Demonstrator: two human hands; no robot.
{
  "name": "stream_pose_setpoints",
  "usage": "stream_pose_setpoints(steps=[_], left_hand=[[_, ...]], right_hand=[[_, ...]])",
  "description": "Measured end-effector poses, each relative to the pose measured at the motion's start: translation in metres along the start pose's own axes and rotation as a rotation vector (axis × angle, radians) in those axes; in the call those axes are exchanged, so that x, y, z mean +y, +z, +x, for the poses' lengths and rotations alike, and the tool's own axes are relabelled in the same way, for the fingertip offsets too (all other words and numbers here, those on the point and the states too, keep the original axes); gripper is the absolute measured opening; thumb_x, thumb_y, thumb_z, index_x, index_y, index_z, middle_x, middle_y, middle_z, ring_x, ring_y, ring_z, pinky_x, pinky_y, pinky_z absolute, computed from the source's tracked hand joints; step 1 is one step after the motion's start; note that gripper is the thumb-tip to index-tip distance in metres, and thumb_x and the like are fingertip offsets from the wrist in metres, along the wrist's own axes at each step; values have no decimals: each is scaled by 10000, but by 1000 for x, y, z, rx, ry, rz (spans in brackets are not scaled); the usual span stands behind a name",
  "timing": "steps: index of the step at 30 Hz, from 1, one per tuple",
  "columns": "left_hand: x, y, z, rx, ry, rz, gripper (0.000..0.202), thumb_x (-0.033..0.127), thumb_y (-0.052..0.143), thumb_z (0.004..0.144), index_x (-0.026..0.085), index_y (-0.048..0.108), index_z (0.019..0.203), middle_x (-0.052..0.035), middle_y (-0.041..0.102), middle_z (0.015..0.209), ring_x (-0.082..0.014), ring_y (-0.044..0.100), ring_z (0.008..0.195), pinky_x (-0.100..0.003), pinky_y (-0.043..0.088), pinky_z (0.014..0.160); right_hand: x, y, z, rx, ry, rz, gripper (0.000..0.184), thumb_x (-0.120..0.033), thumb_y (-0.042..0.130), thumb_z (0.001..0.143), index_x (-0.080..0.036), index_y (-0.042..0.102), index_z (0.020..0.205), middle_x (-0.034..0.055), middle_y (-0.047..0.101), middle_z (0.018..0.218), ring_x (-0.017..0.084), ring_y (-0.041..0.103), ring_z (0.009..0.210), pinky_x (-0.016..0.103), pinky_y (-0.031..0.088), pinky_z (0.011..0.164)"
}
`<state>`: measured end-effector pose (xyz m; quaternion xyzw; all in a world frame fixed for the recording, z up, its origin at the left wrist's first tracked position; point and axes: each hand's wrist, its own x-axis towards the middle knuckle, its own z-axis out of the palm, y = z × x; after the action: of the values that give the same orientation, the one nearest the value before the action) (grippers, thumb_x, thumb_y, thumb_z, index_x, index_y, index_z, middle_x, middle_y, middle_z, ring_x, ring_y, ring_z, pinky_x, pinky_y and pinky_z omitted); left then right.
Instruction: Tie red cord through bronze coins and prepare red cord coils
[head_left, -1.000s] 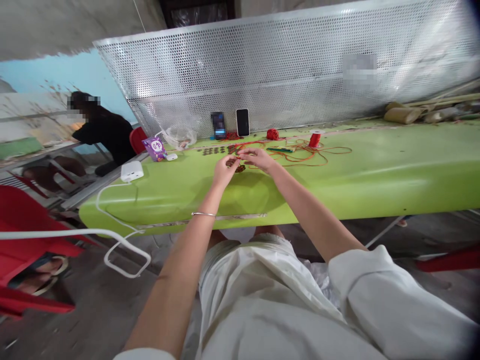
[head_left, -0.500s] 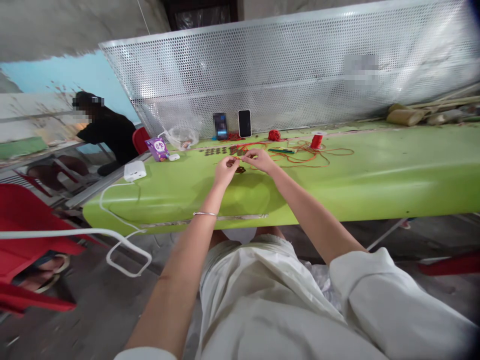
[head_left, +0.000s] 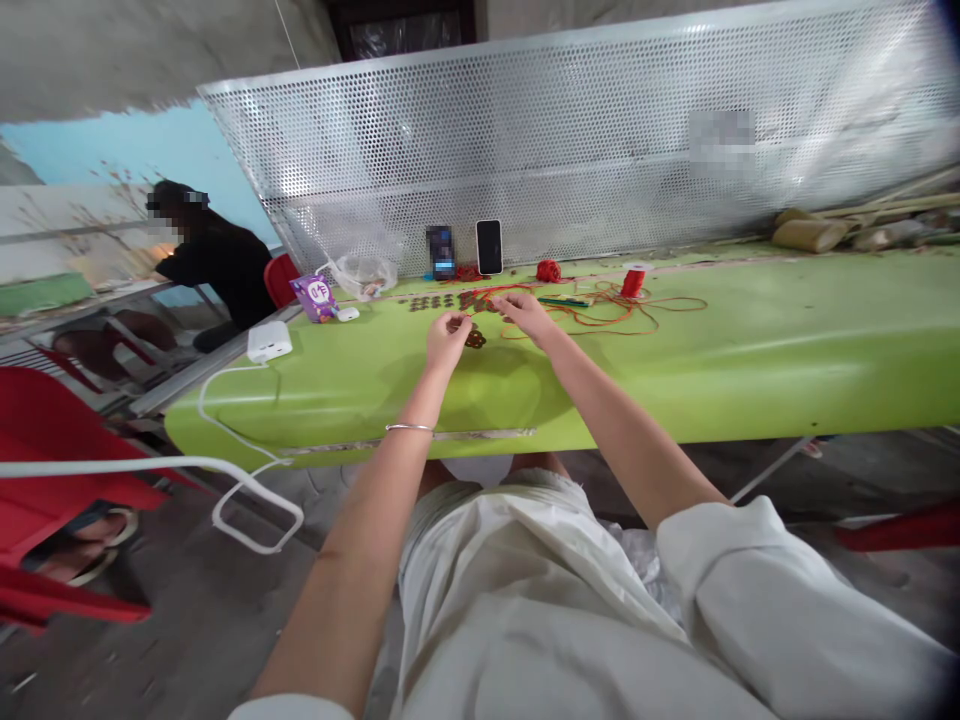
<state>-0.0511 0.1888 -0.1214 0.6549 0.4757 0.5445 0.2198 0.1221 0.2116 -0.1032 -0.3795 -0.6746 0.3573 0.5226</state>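
Observation:
My left hand (head_left: 447,338) hovers over the green table (head_left: 750,340), its fingertips pinched on a small dark bead piece tied to red cord (head_left: 491,293). A little to the right, my right hand (head_left: 525,314) pinches the same red cord beside a row of small brown beads (head_left: 435,301). A dark bead cluster (head_left: 474,340) lies on the table between the two hands. Loose orange-red cord (head_left: 637,318) trails off to the right.
At the back stand two phones (head_left: 488,246), a red cord ball (head_left: 548,270), a red spool (head_left: 634,281), a plastic bag (head_left: 364,273) and a purple packet (head_left: 316,297). A white charger (head_left: 268,342) sits at the left edge. Another person (head_left: 214,262) sits far left. Perforated metal panel (head_left: 600,150) behind.
My hands have drawn slightly apart: the right hand moved a little right and back along the cord, while the left stayed near the bead cluster.

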Motion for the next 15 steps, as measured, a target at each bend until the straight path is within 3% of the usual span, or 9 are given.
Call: stream_pose_setpoints(steps=[15], left_hand=[[2, 1, 0, -93, 78, -55, 181, 277, 583, 906, 120, 616, 990, -46, 646, 938, -147, 633, 792, -326, 551, 716]], right_hand=[[-11, 3, -9, -39, 164, 316, 271, -412, 623, 846, -170, 592, 728, 32, 660, 802, 76, 593, 649, 203, 483, 653]])
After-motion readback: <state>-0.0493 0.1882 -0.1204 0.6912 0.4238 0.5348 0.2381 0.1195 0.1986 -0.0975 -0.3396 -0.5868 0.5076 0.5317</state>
